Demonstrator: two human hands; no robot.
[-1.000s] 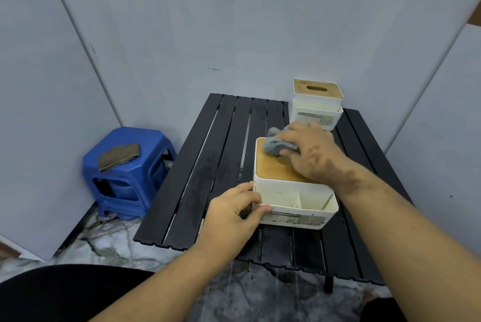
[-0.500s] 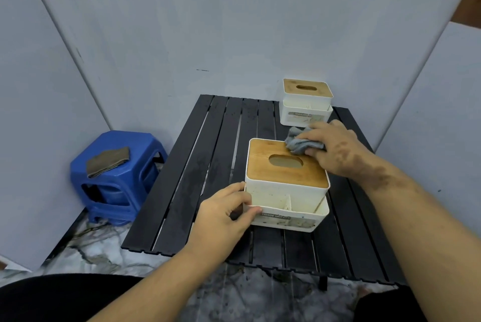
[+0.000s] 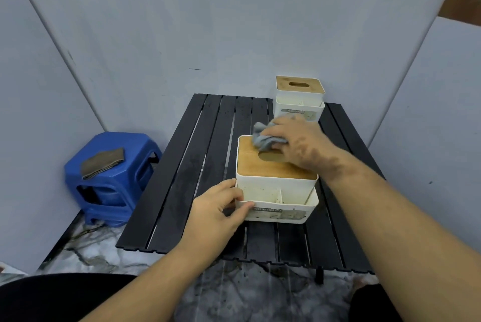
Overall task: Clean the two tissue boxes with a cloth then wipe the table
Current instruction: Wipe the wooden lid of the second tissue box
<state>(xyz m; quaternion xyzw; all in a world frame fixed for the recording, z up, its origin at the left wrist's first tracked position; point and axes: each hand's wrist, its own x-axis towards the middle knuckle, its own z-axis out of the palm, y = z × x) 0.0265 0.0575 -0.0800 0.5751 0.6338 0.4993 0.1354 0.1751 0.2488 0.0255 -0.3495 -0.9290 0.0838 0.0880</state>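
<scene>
A black slatted table (image 3: 208,178) stands on a marbled floor (image 3: 99,256) in a corner closed in by pale grey panels (image 3: 182,22). To the left of the table, against the left panel, is a blue plastic stool (image 3: 112,191) with a brownish folded rag (image 3: 102,163) lying on its seat. Two white tissue boxes with wooden lids sit on the table. The far tissue box (image 3: 299,99) is at the far edge toward the right, upright, with nothing touching it. The near tissue box (image 3: 276,191) stands at the middle of the table, nearer the front edge, with open compartments along its near side and a printed label on its front face. The left hand (image 3: 218,209) grips the near left corner of this box, thumb on the front wall and fingers curled round the left side. The right hand (image 3: 299,146) is closed round a bunched grey cloth (image 3: 263,138) and presses it onto the far part of the wooden lid (image 3: 260,165), just beyond the oval slot, which the hand partly covers. Dark clothing (image 3: 52,295) shows at the bottom left.
</scene>
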